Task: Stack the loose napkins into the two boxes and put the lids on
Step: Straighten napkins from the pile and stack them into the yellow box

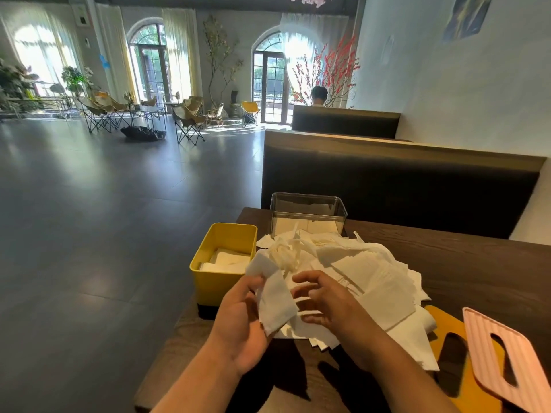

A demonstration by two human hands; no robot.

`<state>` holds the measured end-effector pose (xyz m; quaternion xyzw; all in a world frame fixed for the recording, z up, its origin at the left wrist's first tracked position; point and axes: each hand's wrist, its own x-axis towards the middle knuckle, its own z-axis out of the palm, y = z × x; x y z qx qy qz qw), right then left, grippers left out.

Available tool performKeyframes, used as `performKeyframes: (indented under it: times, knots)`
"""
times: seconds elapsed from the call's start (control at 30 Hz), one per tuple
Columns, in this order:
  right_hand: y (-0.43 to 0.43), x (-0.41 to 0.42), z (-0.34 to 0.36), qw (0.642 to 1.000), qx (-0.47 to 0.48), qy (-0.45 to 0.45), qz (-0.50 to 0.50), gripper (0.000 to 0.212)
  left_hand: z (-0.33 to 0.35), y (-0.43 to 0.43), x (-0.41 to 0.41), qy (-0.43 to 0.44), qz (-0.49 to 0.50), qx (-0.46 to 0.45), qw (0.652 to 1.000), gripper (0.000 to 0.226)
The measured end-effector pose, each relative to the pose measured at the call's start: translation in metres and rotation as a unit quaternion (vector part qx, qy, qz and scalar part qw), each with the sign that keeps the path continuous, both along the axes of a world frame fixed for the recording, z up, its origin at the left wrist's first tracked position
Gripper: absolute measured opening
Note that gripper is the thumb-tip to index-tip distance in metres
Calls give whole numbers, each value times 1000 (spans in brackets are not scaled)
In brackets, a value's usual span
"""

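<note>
Dark wood table (pixel 477 263) under everything. Loose napkin pile (pixel 372 272) at table's middle: landmark. Clear box (pixel 308 208) just behind pile, some napkins inside. Yellow box (pixel 214 284) touching pile's left edge, partly filled. Pink lid (pixel 489 353) right of pile, near side, lying over yellow lid (pixel 441 323), which touches pile's corner. Left hand (pixel 238 332) at pile's near-left, fingers curled round one napkin (pixel 274 302). Right hand (pixel 325 302) over pile's near edge, fingers loosely curved, blurred; whether gripping anything, cannot tell.
</note>
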<state>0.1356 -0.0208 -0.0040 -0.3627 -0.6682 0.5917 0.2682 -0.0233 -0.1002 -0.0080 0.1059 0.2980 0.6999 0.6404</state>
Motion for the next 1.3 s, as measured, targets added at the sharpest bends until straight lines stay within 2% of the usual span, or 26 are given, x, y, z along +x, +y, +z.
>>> performKeyframes:
  times: [0.13, 0.2, 0.23, 0.3, 0.4, 0.5, 0.57, 0.63, 0.8, 0.97, 1.07, 1.13, 1.23, 1.3]
  knots:
    - [-7, 4, 2, 998, 45, -41, 32, 49, 7, -7, -2, -7, -11, 35, 999, 35]
    - [-6, 2, 3, 998, 23, -31, 43, 51, 7, -11, -3, -5, -14, 39, 999, 44]
    - [-4, 0, 3, 999, -8, -21, 39, 48, 7, -12, -2, -4, -19, 38, 999, 48]
    - [-4, -3, 6, 993, -109, 13, 38, 41, 6, -14, -2, -11, -37, 45, 998, 32]
    - [-8, -2, 1, 957, -256, 88, 100, 46, 10, -15, -2, -22, -47, 51, 997, 30]
    - [-10, 2, -5, 941, -282, 137, 127, 48, 13, -17, -3, 8, -59, 61, 996, 23]
    - [-9, 5, -1, 940, -280, 172, 98, 50, 10, -15, -8, 19, -68, 44, 997, 31]
    - [-4, 10, 10, 944, -265, 187, 55, 41, 7, -15, -9, 33, -82, 21, 996, 42]
    - [11, 20, 42, 976, -175, 131, -16, 28, 10, -15, -2, 182, -24, -45, 982, 30]
    - [21, 22, 64, 994, -87, 53, -32, 27, 10, -10, -3, 246, -22, -83, 965, 28]
    - [23, 25, 79, 1000, -19, 5, 15, 28, 7, -6, -2, 301, -25, -76, 950, 25]
    - [22, 28, 91, 995, 11, -17, 101, 32, 3, -4, -1, 337, -27, -75, 938, 27]
    - [18, 29, 107, 971, 17, -53, 231, 38, 2, -5, 1, 352, -53, -63, 932, 31]
    - [18, 23, 110, 955, 33, -102, 277, 47, 4, -5, 4, 351, -80, -57, 931, 32]
